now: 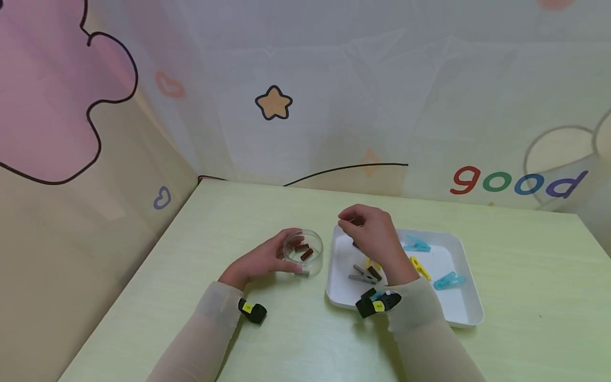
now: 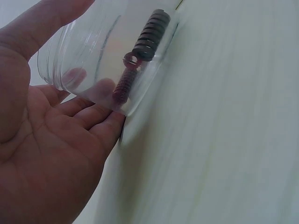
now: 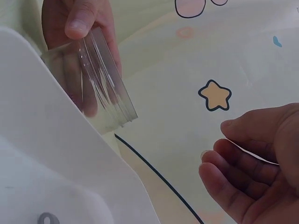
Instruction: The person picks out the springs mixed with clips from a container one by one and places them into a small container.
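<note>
A light, level grip should serve best for the left hand (image 1: 261, 260), its fingers curled round a clear jar (image 1: 316, 263) with springs (image 1: 307, 254) inside. Just beyond, the right hand (image 1: 377, 239), fingers loosely bent, seems empty above the white tray (image 1: 340, 284), where a grey clip (image 1: 368, 278) lies nearer than a blue clip (image 1: 418, 245).

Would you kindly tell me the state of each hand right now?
Left hand: closed around the clear jar.
Right hand: open, fingers loosely bent, nothing held.
</note>
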